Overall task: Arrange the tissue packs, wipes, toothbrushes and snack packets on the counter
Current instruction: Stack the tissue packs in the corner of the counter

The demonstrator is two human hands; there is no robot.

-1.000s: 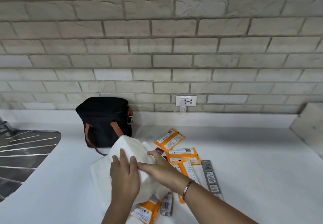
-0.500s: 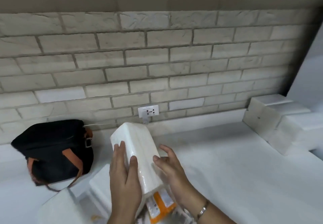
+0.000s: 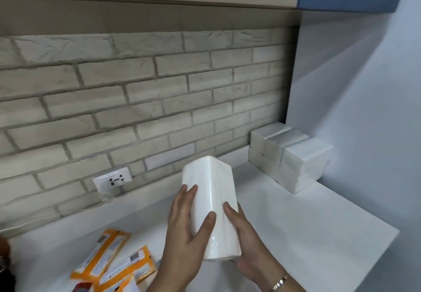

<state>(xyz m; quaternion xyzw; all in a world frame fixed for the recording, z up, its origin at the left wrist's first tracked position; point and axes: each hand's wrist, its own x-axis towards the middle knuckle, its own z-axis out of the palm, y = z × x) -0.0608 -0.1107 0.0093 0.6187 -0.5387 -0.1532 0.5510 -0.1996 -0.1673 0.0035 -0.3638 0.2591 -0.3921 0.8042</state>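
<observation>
Now further right than 0.5 s ago: tissue pack point(image 3: 210, 203), held upright above worktop point(image 3: 307, 223), left of stacked packs point(image 3: 296, 157) in corner. Fingers of left hand point(image 3: 184, 239) and right hand point(image 3: 246, 244) clamped on its sides.

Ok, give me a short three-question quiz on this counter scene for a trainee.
1. True or false: only the left hand holds the tissue pack.
2. Where does the stack of tissue packs sit? A: inside a drawer. B: in the far right corner of the counter. C: on a shelf.
3. Fill in: the flat packets at the lower left are mostly ____ in colour.

Key: 1. False, the right hand holds it too. 2. B. 3. Orange.
</observation>
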